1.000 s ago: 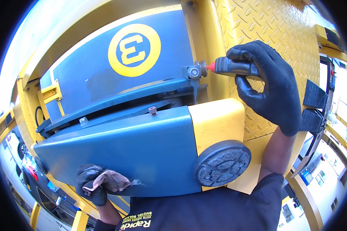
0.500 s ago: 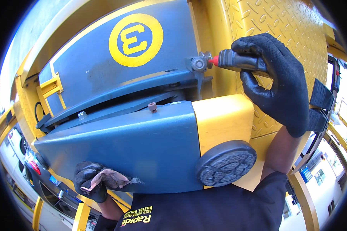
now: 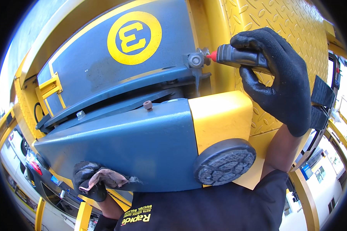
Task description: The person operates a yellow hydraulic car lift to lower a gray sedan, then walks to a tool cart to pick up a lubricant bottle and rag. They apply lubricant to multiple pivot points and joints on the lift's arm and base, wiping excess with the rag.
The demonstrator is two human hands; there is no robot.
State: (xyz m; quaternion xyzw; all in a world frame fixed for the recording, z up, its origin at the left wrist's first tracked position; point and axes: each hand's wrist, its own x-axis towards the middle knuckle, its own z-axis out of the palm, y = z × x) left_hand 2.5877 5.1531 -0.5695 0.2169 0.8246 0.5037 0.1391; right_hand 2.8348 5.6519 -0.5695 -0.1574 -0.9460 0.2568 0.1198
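View shifted, blue metal point(image 3: 123, 142) fronts the workshop point(image 3: 319, 196), right fingers point(image 3: 247, 39) gripping a bottle point(image 3: 241, 57), left fingers point(image 3: 83, 174) a rag point(image 3: 106, 179).

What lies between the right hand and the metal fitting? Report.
The head view shows a black bottle and its red nozzle between the right hand and metal fitting.

glossy plastic bottle point(image 3: 241, 57), matt cloth rag point(image 3: 108, 179), smooth painted metal beam point(image 3: 123, 150), rough rubbery pad point(image 3: 227, 163), raised-pattern metal plate point(image 3: 273, 15)

Black bottle point(image 3: 241, 57) (red-tipped), held sideways, crumpled pinkish rag point(image 3: 108, 179)
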